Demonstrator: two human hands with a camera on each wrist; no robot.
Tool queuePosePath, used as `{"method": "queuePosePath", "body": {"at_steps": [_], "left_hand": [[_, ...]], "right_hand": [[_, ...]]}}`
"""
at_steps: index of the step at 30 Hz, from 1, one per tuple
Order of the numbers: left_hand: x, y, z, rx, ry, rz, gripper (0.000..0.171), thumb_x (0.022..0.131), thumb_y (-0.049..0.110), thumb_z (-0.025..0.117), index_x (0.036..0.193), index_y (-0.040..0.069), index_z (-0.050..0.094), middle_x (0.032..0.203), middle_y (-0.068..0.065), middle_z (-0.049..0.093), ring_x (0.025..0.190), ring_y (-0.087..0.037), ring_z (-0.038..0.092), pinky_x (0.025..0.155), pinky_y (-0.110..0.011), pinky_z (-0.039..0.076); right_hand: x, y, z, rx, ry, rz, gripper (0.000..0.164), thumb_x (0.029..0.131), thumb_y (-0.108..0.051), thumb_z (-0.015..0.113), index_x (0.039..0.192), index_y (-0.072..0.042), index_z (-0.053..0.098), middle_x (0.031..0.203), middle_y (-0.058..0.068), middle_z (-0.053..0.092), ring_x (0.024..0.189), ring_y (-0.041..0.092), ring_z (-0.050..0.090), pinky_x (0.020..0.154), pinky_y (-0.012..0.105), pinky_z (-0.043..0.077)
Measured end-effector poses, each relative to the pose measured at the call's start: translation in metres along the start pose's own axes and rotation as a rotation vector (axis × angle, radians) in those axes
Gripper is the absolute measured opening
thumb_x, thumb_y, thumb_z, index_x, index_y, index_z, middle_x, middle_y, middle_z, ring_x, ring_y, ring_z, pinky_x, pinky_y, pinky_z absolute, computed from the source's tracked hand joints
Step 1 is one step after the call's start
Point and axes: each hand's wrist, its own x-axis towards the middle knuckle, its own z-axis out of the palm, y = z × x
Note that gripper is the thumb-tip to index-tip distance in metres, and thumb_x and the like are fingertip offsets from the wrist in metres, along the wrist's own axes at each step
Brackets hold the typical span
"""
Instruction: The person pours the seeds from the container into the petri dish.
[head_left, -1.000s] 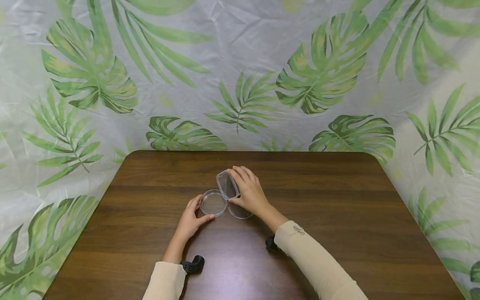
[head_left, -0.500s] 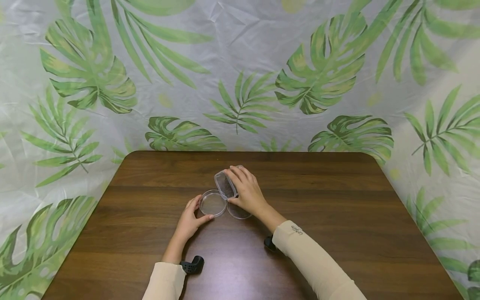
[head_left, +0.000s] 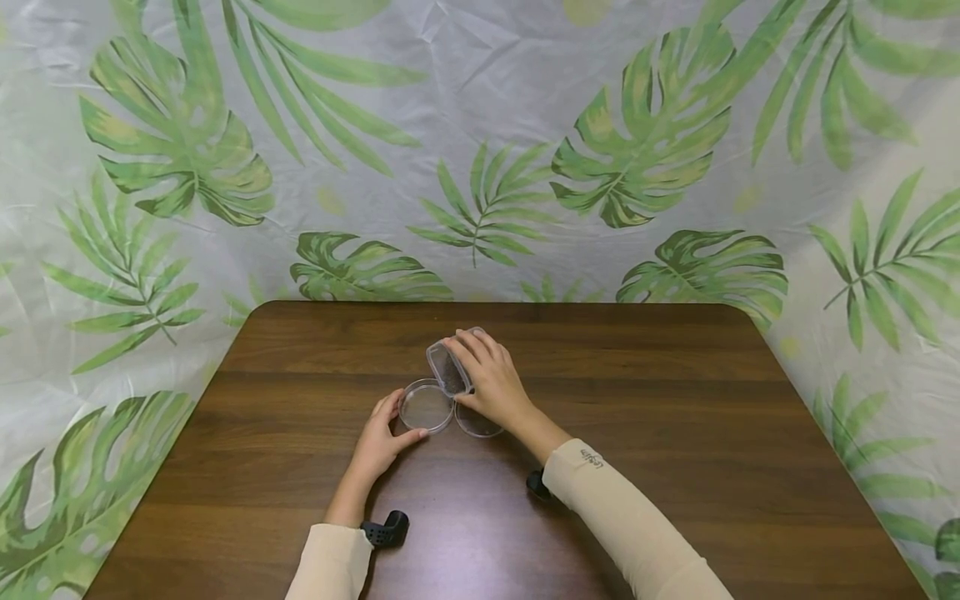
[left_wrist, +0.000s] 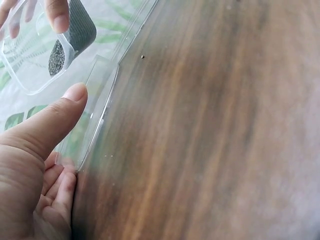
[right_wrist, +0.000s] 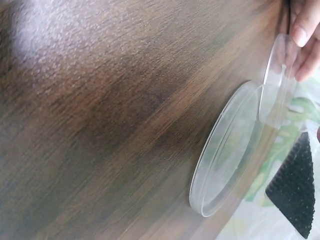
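My left hand (head_left: 381, 443) holds a clear petri dish (head_left: 427, 407) on the table, thumb at its near side and fingers round its left side. My right hand (head_left: 493, 385) grips a clear, rounded rectangular plastic tub (head_left: 446, 367) by its sides. The tub is tilted, its mouth turned left and its lower corner over the dish's right rim. Dark grains (left_wrist: 56, 59) lie banked against the inside of the tub in the left wrist view. A second clear round dish piece (right_wrist: 225, 155) lies flat to the right of the first, partly hidden under my right hand in the head view.
The brown wood-grain table (head_left: 660, 433) has rounded far corners, with a leaf-print cloth (head_left: 495, 100) hanging behind it. A tiny dark speck (left_wrist: 142, 56) lies near the dishes. Black wrist mounts (head_left: 387, 530) sit at both sleeve cuffs.
My right hand has shifted slightly left and away from me with the tilted tub. The left hand and both round dish pieces stay where they were.
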Motion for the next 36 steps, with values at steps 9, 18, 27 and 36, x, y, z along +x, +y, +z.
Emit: {"method": "queuePosePath", "body": {"at_steps": [9,18,27,36], "left_hand": [[0.0001,-0.0001,-0.0001,0.002,-0.002,0.002,0.081,0.07,0.022,0.077,0.135,0.0,0.035,0.133,-0.019,0.037,0.116,-0.035,0.043,0.098,-0.041,0.034],[0.0002,0.0002,0.0,-0.006,0.002,0.006,0.08,0.07,0.021,0.078,0.135,-0.001,0.035,0.132,-0.02,0.038,0.116,-0.034,0.043,0.099,-0.04,0.034],[0.0005,-0.0007,0.0005,-0.004,0.0,0.005,0.08,0.07,0.021,0.077,0.134,-0.001,0.035,0.132,-0.02,0.038,0.116,-0.034,0.043,0.099,-0.04,0.034],[0.0011,-0.0002,0.0005,-0.002,0.001,-0.001,0.079,0.071,0.02,0.077,0.134,-0.001,0.036,0.132,-0.02,0.038,0.116,-0.033,0.043,0.099,-0.04,0.033]], "right_hand": [[0.0013,-0.0009,-0.001,-0.026,0.01,-0.03,0.098,0.057,-0.027,0.086,0.138,-0.017,0.032,0.139,0.008,0.031,0.127,0.031,0.024,0.099,0.047,0.029],[0.0024,-0.0006,0.0004,-0.055,0.015,-0.046,0.098,0.056,-0.028,0.086,0.138,-0.017,0.033,0.139,0.009,0.033,0.127,0.031,0.025,0.098,0.046,0.029],[0.0031,-0.0012,0.0005,-0.06,0.013,-0.054,0.099,0.057,-0.028,0.086,0.138,-0.018,0.031,0.14,0.008,0.031,0.127,0.031,0.025,0.099,0.046,0.028],[0.0037,-0.0001,0.0019,-0.07,0.021,-0.058,0.098,0.058,-0.029,0.085,0.138,-0.018,0.031,0.14,0.008,0.03,0.127,0.031,0.025,0.099,0.046,0.028]]}}
